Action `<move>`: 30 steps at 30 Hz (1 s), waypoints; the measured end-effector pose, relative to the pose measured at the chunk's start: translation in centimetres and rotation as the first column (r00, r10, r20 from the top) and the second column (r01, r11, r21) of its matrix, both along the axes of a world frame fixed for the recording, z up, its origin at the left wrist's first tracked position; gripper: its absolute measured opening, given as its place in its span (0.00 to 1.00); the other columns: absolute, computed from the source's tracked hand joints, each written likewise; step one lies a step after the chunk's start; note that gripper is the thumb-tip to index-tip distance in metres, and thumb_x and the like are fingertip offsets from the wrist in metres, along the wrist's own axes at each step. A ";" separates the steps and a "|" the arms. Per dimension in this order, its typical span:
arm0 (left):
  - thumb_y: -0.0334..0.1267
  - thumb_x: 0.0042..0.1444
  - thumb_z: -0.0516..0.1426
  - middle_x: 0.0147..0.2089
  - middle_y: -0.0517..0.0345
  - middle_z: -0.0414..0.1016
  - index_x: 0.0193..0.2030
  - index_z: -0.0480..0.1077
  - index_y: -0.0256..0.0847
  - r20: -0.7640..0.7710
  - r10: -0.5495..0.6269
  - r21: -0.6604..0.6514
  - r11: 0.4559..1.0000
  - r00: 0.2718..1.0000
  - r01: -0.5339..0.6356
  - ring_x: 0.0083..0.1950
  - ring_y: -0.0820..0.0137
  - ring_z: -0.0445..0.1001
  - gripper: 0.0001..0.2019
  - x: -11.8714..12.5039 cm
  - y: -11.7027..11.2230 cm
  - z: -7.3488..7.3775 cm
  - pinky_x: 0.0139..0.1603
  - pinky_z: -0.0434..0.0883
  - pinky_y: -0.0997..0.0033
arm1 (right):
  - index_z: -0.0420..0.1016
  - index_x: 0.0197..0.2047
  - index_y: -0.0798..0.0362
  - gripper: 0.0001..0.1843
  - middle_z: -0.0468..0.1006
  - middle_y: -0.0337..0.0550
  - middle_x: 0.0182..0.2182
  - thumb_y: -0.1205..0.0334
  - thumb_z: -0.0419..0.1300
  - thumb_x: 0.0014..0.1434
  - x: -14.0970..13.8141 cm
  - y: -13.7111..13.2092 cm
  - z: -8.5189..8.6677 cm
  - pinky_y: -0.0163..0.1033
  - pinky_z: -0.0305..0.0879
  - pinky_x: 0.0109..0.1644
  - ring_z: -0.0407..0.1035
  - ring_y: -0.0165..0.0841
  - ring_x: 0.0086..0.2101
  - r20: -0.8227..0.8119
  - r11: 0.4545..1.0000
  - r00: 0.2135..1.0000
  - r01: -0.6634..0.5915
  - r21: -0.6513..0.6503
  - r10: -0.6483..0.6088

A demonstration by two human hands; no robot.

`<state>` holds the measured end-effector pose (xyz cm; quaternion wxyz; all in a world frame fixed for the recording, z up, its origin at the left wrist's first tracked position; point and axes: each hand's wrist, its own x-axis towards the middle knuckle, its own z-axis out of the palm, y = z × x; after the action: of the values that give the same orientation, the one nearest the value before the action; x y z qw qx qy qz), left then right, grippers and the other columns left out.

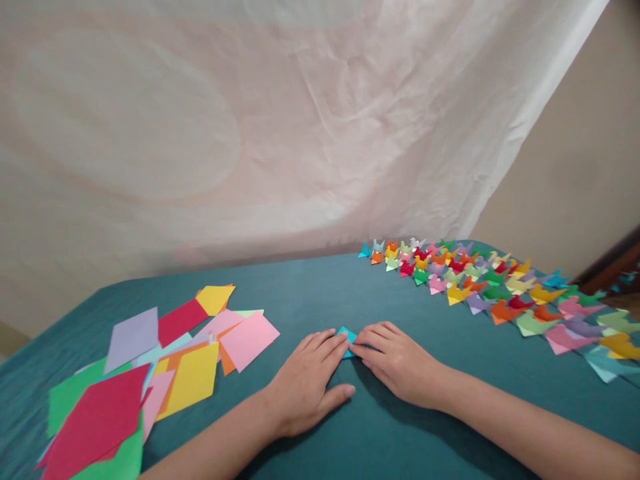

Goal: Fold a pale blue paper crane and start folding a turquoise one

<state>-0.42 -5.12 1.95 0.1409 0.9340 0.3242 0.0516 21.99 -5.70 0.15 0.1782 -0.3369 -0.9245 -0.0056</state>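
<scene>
A small folded piece of bright blue paper [346,331] lies on the teal cloth in front of me. My left hand [316,377] rests flat on the cloth, its fingertips pressing the paper's left side and its thumb stretched apart. From the other side, my right hand [395,360] has its fingers drawn together at the paper's right edge. Both hands cover part of the paper, so its full folded shape is hidden.
Loose coloured paper squares [100,413] are spread in overlapping piles on the left. Rows of small folded paper birds [457,293] stand along the right side of the teal-covered table [295,287]. Behind it hangs a pale, wrinkled sheet [280,133].
</scene>
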 end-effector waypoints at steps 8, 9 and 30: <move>0.55 0.62 0.44 0.68 0.50 0.50 0.65 0.50 0.41 0.004 -0.006 0.017 1.000 1.000 0.006 0.68 0.59 0.48 0.30 -0.1 0.1 -0.2 0.66 0.50 0.54 | 0.68 0.51 0.52 0.14 0.72 0.47 0.45 0.68 0.52 0.62 0.0 -0.2 0.5 0.47 0.54 0.54 0.60 0.38 0.49 0.090 0.999 0.996 0.012 -0.052 -0.007; 0.55 0.61 0.44 0.67 0.50 0.51 0.65 0.50 0.41 0.004 -0.006 0.018 1.000 1.000 0.006 0.68 0.59 0.48 0.30 -0.1 0.1 -0.2 0.66 0.50 0.54 | 0.68 0.51 0.52 0.15 0.72 0.47 0.45 0.69 0.52 0.62 0.0 -0.2 0.5 0.47 0.53 0.54 0.60 0.38 0.49 0.099 0.998 0.995 0.011 -0.055 -0.006; 0.55 0.61 0.45 0.68 0.49 0.49 0.66 0.49 0.41 0.002 -0.011 0.024 1.000 1.000 0.011 0.68 0.58 0.47 0.31 -0.1 0.0 -0.1 0.65 0.50 0.53 | 0.74 0.47 0.53 0.15 0.71 0.53 0.48 0.70 0.52 0.60 0.4 -1.6 2.4 0.49 0.59 0.52 0.60 0.43 0.52 0.195 0.995 0.976 0.096 -0.012 -0.092</move>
<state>-0.50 -5.10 1.84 0.1304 0.9373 0.3183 0.0556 22.35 -7.29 2.52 0.0829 -0.3801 -0.9205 -0.0370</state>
